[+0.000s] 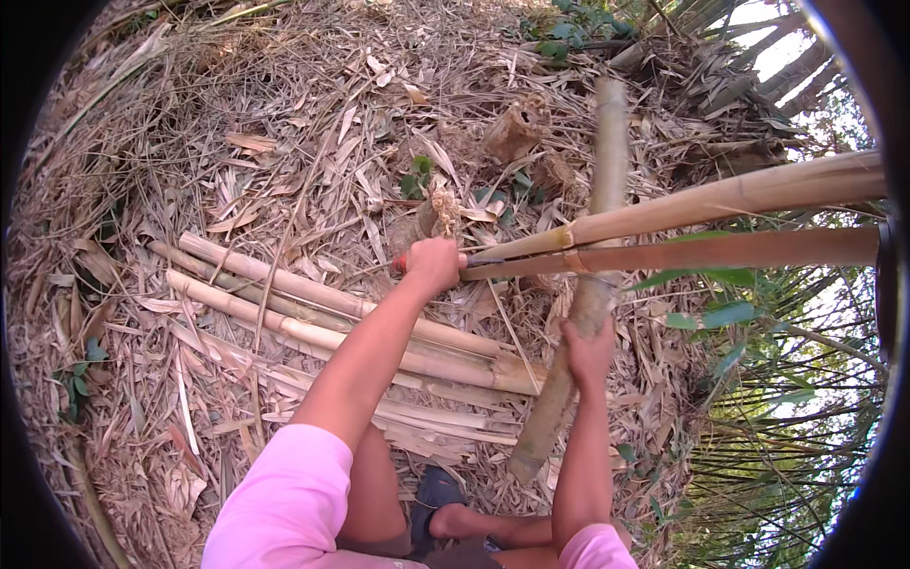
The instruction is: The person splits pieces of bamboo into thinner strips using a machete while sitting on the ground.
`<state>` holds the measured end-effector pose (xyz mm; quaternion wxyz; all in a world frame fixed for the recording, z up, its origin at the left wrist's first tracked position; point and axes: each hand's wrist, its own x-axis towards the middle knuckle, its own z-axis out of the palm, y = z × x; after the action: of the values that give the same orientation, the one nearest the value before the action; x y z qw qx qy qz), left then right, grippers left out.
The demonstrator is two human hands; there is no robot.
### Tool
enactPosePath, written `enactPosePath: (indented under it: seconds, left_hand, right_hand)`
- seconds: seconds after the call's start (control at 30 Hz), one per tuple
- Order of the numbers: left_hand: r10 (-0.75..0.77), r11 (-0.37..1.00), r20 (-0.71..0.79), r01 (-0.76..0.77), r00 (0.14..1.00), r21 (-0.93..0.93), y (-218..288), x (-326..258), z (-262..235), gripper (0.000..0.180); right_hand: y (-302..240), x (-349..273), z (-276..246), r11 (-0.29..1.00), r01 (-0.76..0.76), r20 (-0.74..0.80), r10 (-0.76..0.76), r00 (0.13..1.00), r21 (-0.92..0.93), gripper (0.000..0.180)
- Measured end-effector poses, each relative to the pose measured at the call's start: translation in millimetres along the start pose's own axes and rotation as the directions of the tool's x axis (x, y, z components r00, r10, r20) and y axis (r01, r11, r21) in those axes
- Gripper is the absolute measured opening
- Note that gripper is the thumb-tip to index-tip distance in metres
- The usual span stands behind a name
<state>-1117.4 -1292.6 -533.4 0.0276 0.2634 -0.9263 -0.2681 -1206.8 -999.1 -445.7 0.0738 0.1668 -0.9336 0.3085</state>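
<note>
My left hand (433, 265) is closed around the handle of a red-handled knife. Only a bit of its dark blade (487, 261) shows, at the near end of a split bamboo pole (682, 208). The pole's two halves spread apart toward the right edge, the lower half (739, 252) showing a browner face. Beneath them, a thick greenish bamboo piece (609, 152) crosses at a steep slant. Lower on that piece, my right hand (590, 353) is wrapped around it, fingers partly hidden.
Several cut bamboo lengths (417, 353) lie on the ground left of my right hand. Beyond my left hand stand cut stumps (517, 128). Dry leaves (313, 123) cover the ground. Green bamboo foliage (730, 318) reaches in at right, and my shoe (436, 503) is below.
</note>
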Motion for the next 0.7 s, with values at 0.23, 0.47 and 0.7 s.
enactPosePath:
  seconds: [0.23, 0.47, 0.7]
  left_hand:
    - [-0.026, 0.999, 0.071, 0.029, 0.997, -0.037, 11.6, -3.7, 5.4, 0.042]
    - [-0.021, 0.997, 0.032, 0.019, 0.999, 0.070, -5.6, 13.1, 18.4, 0.035]
    - [0.033, 0.999, 0.106, -0.034, 0.994, 0.007, -24.1, -5.5, 50.1, 0.036]
  right_hand:
    - [66.8, -51.9, 75.8, 0.981, -0.101, -0.059, 0.092, 0.994, -0.164, 0.079]
    - [57.4, -16.1, 84.7, 0.967, -0.197, 0.067, 0.210, 0.975, -0.161, 0.090]
    - [133.7, -68.5, 96.4, 0.922, -0.383, 0.091, 0.388, 0.917, -0.064, 0.100]
